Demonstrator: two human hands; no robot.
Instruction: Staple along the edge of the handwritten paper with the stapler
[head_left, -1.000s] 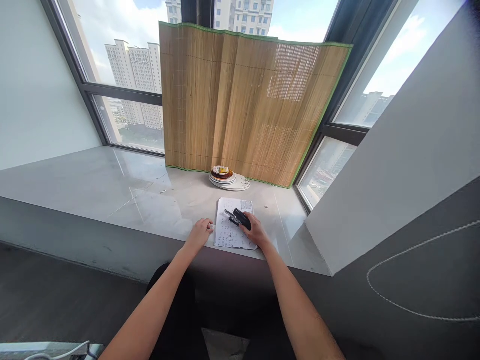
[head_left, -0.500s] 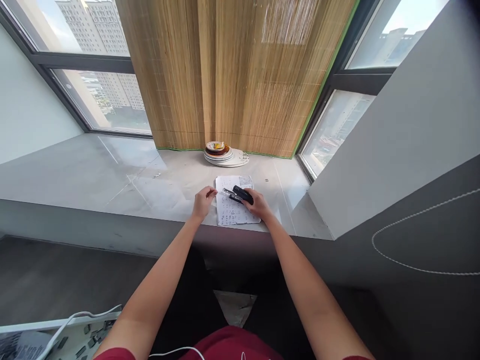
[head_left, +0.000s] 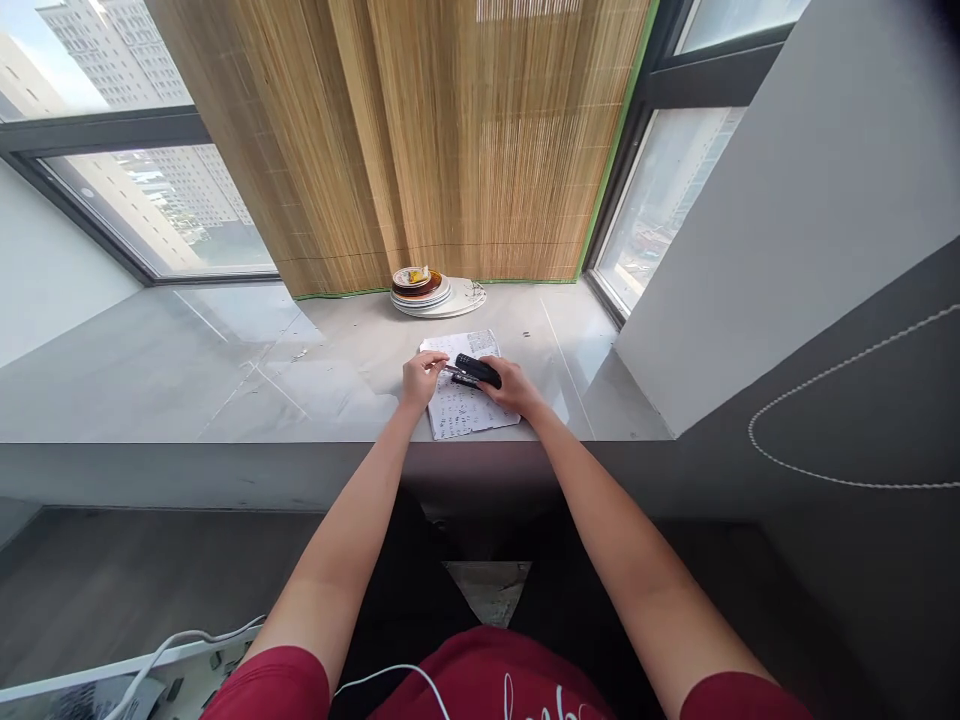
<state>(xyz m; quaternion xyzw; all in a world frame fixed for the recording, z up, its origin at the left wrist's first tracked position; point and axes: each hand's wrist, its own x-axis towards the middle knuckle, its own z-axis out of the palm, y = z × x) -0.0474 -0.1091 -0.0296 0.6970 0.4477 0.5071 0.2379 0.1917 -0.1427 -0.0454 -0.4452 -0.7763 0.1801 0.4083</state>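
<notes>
A black stapler [head_left: 478, 370], its parts spread apart, is held over a handwritten sheet of paper [head_left: 469, 412] on the windowsill. My right hand [head_left: 511, 386] is wrapped round the stapler's right end. At the stapler's left end, my left hand [head_left: 423, 378] has its thumb and fingertips pinched together; what they hold, if anything, is too small to make out. The lower black part of the stapler lies just above the paper.
Behind the paper, a stack of small plates [head_left: 420, 290] stands on the pale tiled sill [head_left: 337, 385]. A bamboo blind [head_left: 450, 150] hangs behind it. At the lower left is a white tray [head_left: 187, 655] with small grey pieces and a white cable.
My left hand has moved right, over the paper's left edge, to the stapler's left end. The view has shifted and tilted a little.
</notes>
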